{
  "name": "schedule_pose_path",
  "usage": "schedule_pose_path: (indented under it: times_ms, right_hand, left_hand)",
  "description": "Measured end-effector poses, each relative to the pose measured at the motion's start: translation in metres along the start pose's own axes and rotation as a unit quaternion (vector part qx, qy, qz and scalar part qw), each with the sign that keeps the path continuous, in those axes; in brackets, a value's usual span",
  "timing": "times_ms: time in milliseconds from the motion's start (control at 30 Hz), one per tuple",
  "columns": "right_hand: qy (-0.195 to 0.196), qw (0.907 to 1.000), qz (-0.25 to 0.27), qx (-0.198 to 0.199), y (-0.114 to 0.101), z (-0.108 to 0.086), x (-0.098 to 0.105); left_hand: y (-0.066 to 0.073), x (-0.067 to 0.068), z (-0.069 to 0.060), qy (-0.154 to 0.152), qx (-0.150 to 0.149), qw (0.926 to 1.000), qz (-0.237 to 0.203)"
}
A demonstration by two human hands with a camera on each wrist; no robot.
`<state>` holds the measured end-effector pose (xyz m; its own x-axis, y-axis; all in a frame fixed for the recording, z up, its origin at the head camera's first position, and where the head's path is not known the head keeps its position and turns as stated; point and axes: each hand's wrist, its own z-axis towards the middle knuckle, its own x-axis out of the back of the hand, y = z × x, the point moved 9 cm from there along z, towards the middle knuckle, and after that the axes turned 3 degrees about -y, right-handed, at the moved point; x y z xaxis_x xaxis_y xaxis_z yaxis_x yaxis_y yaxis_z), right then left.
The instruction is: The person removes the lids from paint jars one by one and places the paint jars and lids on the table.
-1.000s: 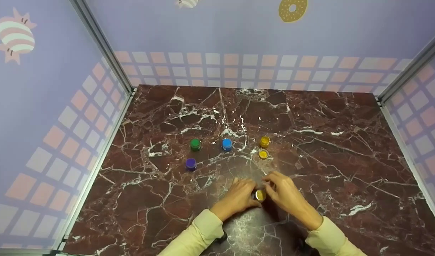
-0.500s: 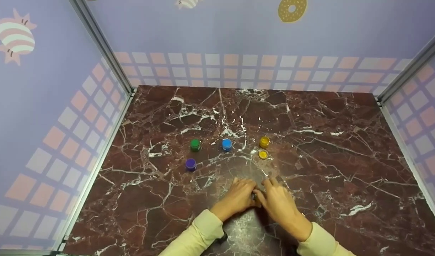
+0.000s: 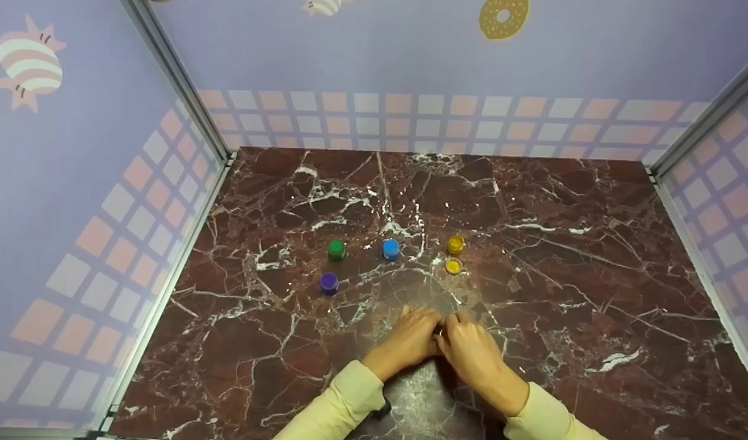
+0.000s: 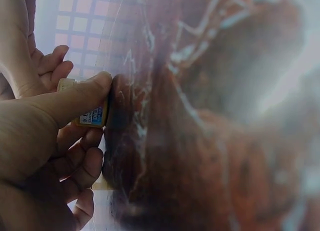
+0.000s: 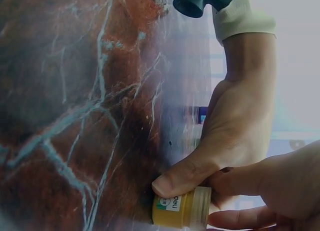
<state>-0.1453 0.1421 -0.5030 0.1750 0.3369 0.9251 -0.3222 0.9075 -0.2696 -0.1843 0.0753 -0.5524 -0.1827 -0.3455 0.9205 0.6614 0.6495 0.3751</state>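
Observation:
At the near middle of the table, the left hand (image 3: 410, 336) meets the right hand (image 3: 470, 351), and between them they hide most of a small jar. The right wrist view shows the yellow jar (image 5: 172, 211) with a pale ribbed lid (image 5: 201, 208); the left hand (image 5: 235, 126) has its thumb on the labelled body. Thumb and finger of the right hand (image 5: 285, 186) are around the lid. The left wrist view has the jar's label (image 4: 92, 117) under the left hand's (image 4: 40, 126) thumb, the right hand (image 4: 17, 51) behind it.
Farther back on the marbled table (image 3: 563, 275) stand a green jar (image 3: 336, 249), a blue jar (image 3: 390, 249), a purple jar (image 3: 329, 282) and another yellow jar (image 3: 455, 244), with a round yellow-centred lid (image 3: 453, 265) in front. Patterned walls (image 3: 374, 61) enclose the left, back and right.
The right hand has come in leftward against the left hand, covering the jar top that showed one second ago. The left hand has barely moved.

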Motion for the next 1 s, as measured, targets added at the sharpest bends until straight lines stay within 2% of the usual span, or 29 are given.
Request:
schedule_pose_path:
  times_ms: [367, 567, 833, 1000]
  right_hand:
    - [-0.013, 0.9991, 0.023, 0.032, -0.002, -0.0001, -0.001]
    - [-0.036, 0.9967, 0.04, 0.061, -0.0009, -0.001, -0.0042]
    - [-0.051, 0.9874, 0.072, 0.132, -0.0046, -0.0013, -0.0033]
    - [-0.044, 0.9819, 0.066, 0.172, -0.0069, -0.0024, -0.0007]
  left_hand:
    - [0.0001, -0.0001, -0.0001, 0.004, -0.002, 1.0, 0.008]
    - [0.001, -0.0005, -0.0013, 0.005, -0.004, 0.9999, 0.015]
    - [-0.0016, -0.0027, -0.0006, -0.011, 0.012, 0.9999, -0.005]
    - [-0.0029, -0.0029, 0.0005, -0.014, 0.015, 0.9997, -0.015]
